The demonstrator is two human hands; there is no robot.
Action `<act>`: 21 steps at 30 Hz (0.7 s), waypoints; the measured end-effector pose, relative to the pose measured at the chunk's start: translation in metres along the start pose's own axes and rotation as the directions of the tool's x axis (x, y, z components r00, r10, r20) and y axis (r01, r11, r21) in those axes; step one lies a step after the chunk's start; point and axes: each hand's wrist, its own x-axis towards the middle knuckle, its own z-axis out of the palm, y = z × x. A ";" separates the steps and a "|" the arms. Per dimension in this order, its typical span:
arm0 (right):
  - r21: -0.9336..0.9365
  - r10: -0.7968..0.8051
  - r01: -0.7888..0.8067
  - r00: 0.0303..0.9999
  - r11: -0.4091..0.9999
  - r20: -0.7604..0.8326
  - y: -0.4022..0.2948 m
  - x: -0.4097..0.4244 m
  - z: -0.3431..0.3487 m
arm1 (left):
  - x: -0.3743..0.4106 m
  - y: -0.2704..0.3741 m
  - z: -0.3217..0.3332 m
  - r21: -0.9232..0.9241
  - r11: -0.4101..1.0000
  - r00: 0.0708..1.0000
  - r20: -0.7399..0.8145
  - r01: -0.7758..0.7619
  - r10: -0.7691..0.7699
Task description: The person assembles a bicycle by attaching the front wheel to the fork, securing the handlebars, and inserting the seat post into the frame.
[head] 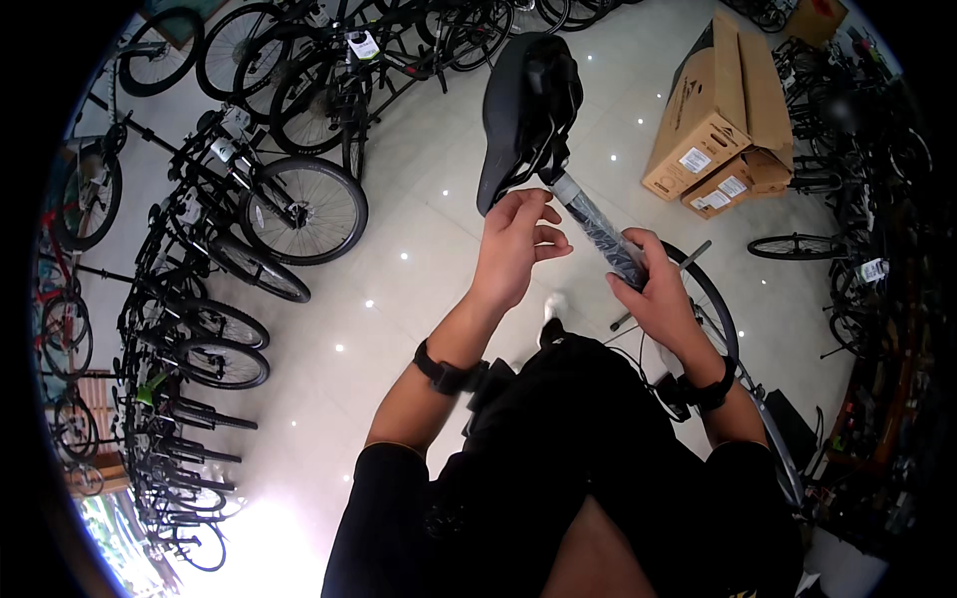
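A black bicycle saddle [499,112] is fixed to the upper end of a seatpost [598,224] wrapped in clear plastic film. My right hand [658,295] grips the seatpost's lower end, fingers and thumb around the wrapping. Just below the saddle's nose, my left hand [519,239] is raised with its fingers loosely curled and apart. It seems to hold nothing; whether its fingertips touch the saddle I cannot tell. Saddle and post are held up in the air, tilted, above the tiled floor.
Rows of parked bicycles [303,213] line the left side and the back. Large cardboard boxes [699,123] stand at the upper right, one with raised flaps. Close by my right arm is a bicycle wheel [714,299], partly hidden. Pale glossy tiles [404,321] cover the floor.
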 end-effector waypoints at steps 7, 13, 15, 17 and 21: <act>-0.140 -0.108 0.093 0.989 0.986 -0.105 0.022 0.107 -0.009 | 0.113 0.017 -0.006 0.025 0.997 0.996 -0.054 0.073 -0.071; -0.287 -0.175 0.126 0.973 0.950 -0.152 0.043 0.211 -0.042 | 0.222 0.048 0.008 0.078 0.989 0.988 -0.101 0.123 -0.115; -0.314 -0.188 0.131 0.969 0.940 -0.158 0.050 0.240 -0.052 | 0.260 0.051 0.014 0.040 0.991 0.988 -0.094 0.125 -0.120; -0.309 -0.185 0.127 0.969 0.943 -0.166 0.056 0.270 -0.059 | 0.292 0.052 0.014 0.020 0.989 0.986 -0.086 0.145 -0.143; -0.219 -0.046 0.006 0.983 0.976 -0.179 0.066 0.320 -0.078 | 0.368 0.049 0.018 -0.064 0.985 0.987 0.004 0.162 -0.162</act>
